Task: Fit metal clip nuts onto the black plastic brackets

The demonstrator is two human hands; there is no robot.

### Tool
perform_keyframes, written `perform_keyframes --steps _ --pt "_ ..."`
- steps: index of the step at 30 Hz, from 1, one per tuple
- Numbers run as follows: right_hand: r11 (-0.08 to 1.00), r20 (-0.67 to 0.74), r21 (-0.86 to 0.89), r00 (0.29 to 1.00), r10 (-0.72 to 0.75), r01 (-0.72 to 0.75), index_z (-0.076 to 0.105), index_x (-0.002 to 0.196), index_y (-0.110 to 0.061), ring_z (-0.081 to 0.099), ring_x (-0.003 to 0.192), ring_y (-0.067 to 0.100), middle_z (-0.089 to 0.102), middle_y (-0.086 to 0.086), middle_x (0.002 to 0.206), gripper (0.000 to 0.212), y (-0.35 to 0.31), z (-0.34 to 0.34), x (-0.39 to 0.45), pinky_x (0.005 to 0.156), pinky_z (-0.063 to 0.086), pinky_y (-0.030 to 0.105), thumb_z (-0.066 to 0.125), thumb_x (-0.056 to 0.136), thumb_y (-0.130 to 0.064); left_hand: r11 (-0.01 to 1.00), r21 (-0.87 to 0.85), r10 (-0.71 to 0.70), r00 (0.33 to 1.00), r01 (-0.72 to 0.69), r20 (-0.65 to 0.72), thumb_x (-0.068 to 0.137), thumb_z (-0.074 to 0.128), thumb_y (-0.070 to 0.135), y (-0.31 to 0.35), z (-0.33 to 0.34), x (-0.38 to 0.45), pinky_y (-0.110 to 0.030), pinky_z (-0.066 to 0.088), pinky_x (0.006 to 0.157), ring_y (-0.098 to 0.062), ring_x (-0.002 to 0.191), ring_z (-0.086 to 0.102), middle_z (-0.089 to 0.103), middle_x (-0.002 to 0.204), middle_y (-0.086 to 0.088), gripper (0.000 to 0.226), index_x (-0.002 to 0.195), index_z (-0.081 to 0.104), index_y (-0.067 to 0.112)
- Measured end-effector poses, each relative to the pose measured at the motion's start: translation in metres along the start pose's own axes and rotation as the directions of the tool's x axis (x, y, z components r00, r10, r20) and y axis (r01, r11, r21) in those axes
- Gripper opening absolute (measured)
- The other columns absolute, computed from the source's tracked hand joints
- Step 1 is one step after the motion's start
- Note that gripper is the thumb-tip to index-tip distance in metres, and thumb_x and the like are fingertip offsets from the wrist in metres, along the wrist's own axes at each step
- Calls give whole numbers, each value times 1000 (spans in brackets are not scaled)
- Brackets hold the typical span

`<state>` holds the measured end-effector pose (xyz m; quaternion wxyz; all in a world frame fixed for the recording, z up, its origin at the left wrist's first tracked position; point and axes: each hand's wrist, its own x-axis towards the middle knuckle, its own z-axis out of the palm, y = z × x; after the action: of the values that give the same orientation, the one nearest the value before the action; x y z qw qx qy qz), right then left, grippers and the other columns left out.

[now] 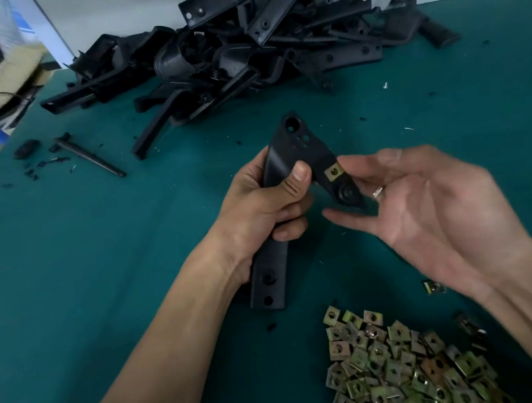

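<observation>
My left hand (259,209) grips a black plastic bracket (298,151) around its middle, holding it above the green table. A brass-coloured clip nut (334,172) sits on the bracket's right-hand tab. My right hand (431,211) is beside that tab, palm up with fingers spread; its fingertips touch the tab's edge next to the clip nut. A heap of loose clip nuts (403,367) lies on the table near the front, below my right forearm.
A big pile of black brackets (243,39) lies at the back against the wall. A black pin-like tool (88,155) and small black scraps lie at the left. Two stray clip nuts (434,287) lie right of the heap. Cardboard and blue framing stand at the far left.
</observation>
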<state>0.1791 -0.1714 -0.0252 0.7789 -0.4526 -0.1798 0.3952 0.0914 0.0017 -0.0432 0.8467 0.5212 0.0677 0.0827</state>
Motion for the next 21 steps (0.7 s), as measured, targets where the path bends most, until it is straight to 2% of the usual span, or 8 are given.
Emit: perform_keyframes --steps 2,4,7,10,14,18,20,21 --pt "996 111 -79 993 44 -35 72 101 -1 54 133 34 63 21 134 37 -9 -6 1 106 49 55 55 88 -31 1000 -11 -19 1000 19 25 95 60 12 0 -2 0 -16 25 36 -4 45 26 37 67 2 9 89 54 13" --pt "986 137 -155 987 88 -66 63 113 4 54 132 36 59 23 140 47 -18 -13 1 108 47 54 51 93 -38 999 2 -32 999 32 29 94 60 12 -1 -2 2 -16 25 36 -4 45 26 36 68 2 8 90 53 13" --pt "931 -4 -363 999 45 -44 70 110 -3 68 102 27 71 18 120 35 -27 -21 -3 90 53 40 57 95 -31 998 12 -62 997 62 42 95 61 15 -2 -3 4 -17 27 37 -5 46 26 40 73 1 14 85 53 14" --pt "811 -88 -585 992 -86 19 77 101 -13 62 79 19 74 9 97 30 -31 -34 -19 70 45 32 71 76 -27 997 38 -76 994 73 80 95 63 21 -3 -5 5 -17 32 40 -5 47 31 56 76 -3 17 82 57 11" --pt "676 -88 -737 992 -90 -4 81 91 -27 64 85 17 71 2 93 26 -25 -53 -60 81 51 42 80 65 -29 994 55 -104 991 99 86 94 63 39 -3 -4 7 -20 34 42 -9 48 36 61 77 -7 32 86 58 8" --pt "387 4 -921 994 -105 44 79 97 -37 59 86 19 64 -5 101 29 -12 -53 -80 68 47 22 77 69 -45 994 70 -78 997 79 -12 97 55 46 -5 -1 9 -25 39 44 -17 56 47 63 77 -12 44 92 65 3" --pt "329 0 -944 994 -107 36 79 95 -37 57 85 20 62 -9 101 24 -8 -49 -78 66 47 22 78 71 -43 995 61 -74 997 75 -23 99 55 43 -7 0 9 -26 45 49 -18 61 52 63 77 -12 45 93 69 1" --pt "335 -18 -942 993 -118 23 79 90 -35 57 84 20 62 -9 99 16 -7 -48 -76 66 47 22 80 74 -34 995 62 -82 996 83 -24 99 56 43 -8 0 9 -27 47 53 -19 62 53 63 76 -12 45 94 69 1"
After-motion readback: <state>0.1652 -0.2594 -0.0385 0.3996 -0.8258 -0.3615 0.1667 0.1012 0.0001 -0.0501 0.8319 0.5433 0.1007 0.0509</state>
